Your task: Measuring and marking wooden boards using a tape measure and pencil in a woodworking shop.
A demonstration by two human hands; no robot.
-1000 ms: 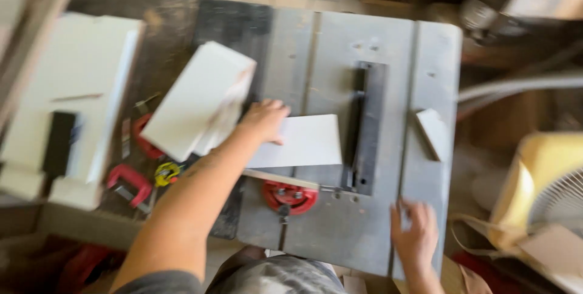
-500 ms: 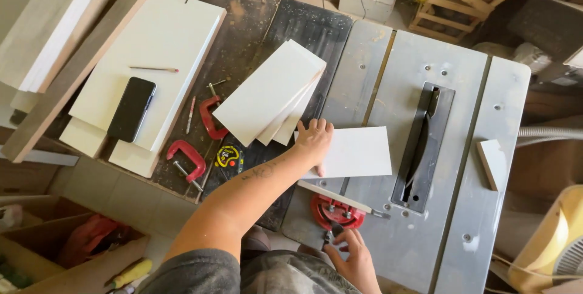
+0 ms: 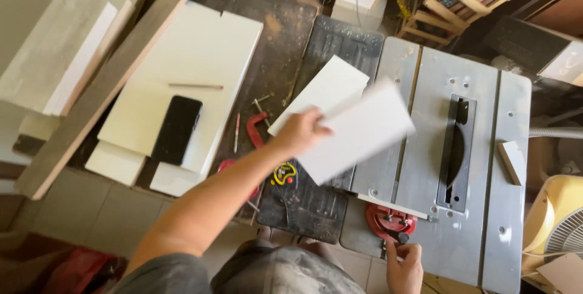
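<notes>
Two bare hands are ours at a grey metal table saw (image 3: 480, 166). Our left hand (image 3: 299, 131) has its fingers closed on the edge of a flat white rectangular board (image 3: 358, 130), which it holds tilted and blurred just above the saw's left wing, overlapping another white rectangular panel (image 3: 322, 90) that lies across the black ribbed side table (image 3: 340, 42). Our right hand (image 3: 404, 265) sits at the near edge of the saw, fingers pinched on the small dark knob below a round red handwheel (image 3: 388, 221).

Near the left wrist we see a small black and yellow tape measure (image 3: 283, 174) and a red metal clamp (image 3: 255, 130). Farther left, a black smartphone (image 3: 177, 129) and a thin brown pencil (image 3: 195, 86) rest on a large white sheet (image 3: 194, 51). One small pale wooden block (image 3: 512, 161) lies on the saw's right side, just beside the dark blade slot (image 3: 456, 148).
</notes>
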